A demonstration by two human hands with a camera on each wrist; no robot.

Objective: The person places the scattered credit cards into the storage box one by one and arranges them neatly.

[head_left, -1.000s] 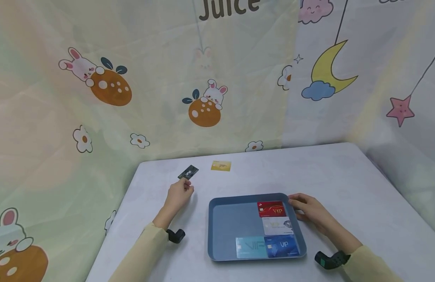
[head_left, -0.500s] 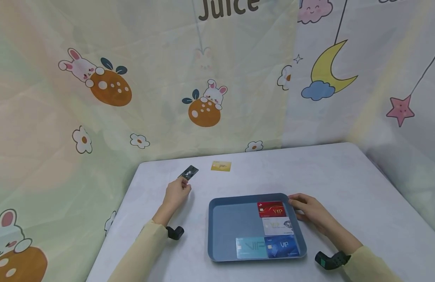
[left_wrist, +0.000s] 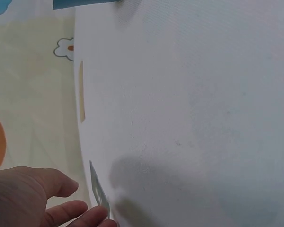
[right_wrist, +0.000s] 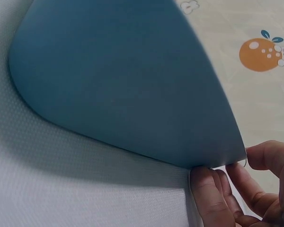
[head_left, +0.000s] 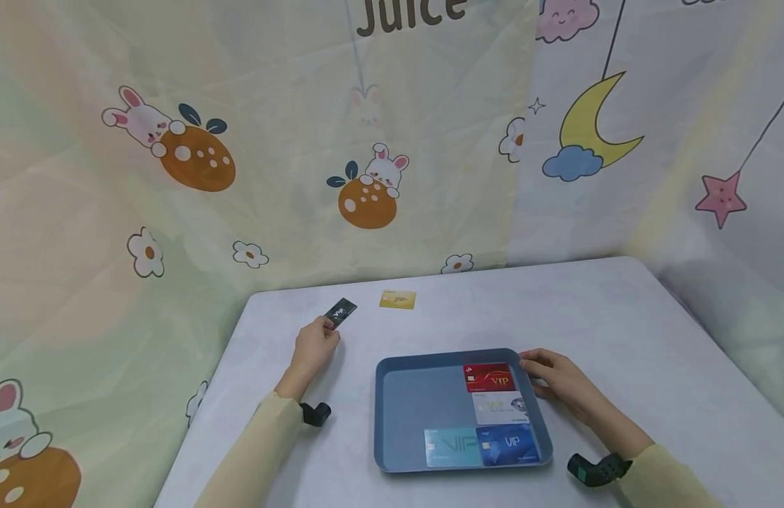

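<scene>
In the head view my left hand [head_left: 313, 347] touches the near left end of a black VIP card [head_left: 342, 311]. The left wrist view shows my thumb [left_wrist: 61, 183] apart from the card [left_wrist: 99, 189], while other fingertips [left_wrist: 97, 214] meet its end. At the blue tray's upper right corner, my right hand [head_left: 564, 381] grips the rim. In the right wrist view, its fingers [right_wrist: 210, 198] bear on the outside of the tray [right_wrist: 123, 80]. The tray [head_left: 417, 402] holds red [head_left: 489, 377], white [head_left: 499, 408], light blue [head_left: 451, 447] and dark blue [head_left: 507, 444] cards.
A gold card [head_left: 398, 300] lies near the far edge of the white table [head_left: 595, 317], right of the black one. Printed cloth [head_left: 290, 141] hangs behind and beside the table. Each wrist wears a dark camera [head_left: 316, 414].
My left hand has drawn slightly left along the black card, whose near edge now shows more. My right hand, the tray and its cards stay where they were.
</scene>
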